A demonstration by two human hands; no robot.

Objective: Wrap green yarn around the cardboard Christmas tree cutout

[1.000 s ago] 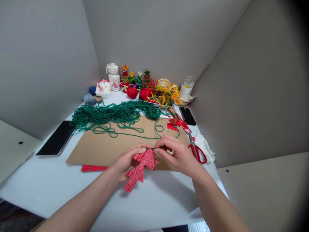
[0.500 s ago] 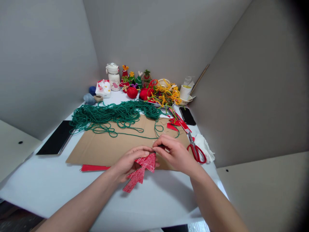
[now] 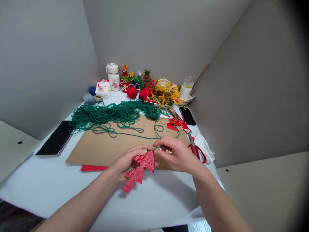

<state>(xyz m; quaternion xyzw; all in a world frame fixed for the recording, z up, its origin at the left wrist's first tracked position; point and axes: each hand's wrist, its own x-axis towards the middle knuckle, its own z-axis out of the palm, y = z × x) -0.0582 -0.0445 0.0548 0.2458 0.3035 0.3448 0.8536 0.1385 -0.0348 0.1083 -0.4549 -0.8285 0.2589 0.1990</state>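
My left hand [image 3: 129, 161] is closed around the edge of a red patterned tree-shaped cutout [image 3: 138, 173], its stem pointing down toward me. At the cutout's upper right end, my right hand [image 3: 172, 154] pinches a short length of dark green yarn [image 3: 158, 148]. The fingertips of both hands almost meet there. How the yarn joins the cutout is hidden by the fingers. Beneath the hands lies a brown cardboard sheet [image 3: 96, 151], with a heap of loose green yarn [image 3: 103, 114] across its far edge.
Red-handled scissors [image 3: 198, 153] lie right of my right hand, beside crumpled white tissue [image 3: 205, 148]. A tablet [image 3: 55, 138] is at left, a phone [image 3: 187, 116] at right. Yarn trees, a red ball [image 3: 132, 92], a white bottle [image 3: 113, 77] and a cup [image 3: 185, 92] stand behind.
My right hand has shifted slightly right, and more green yarn shows between its fingers and the cutout. The cutout has tilted a little and moved slightly left.
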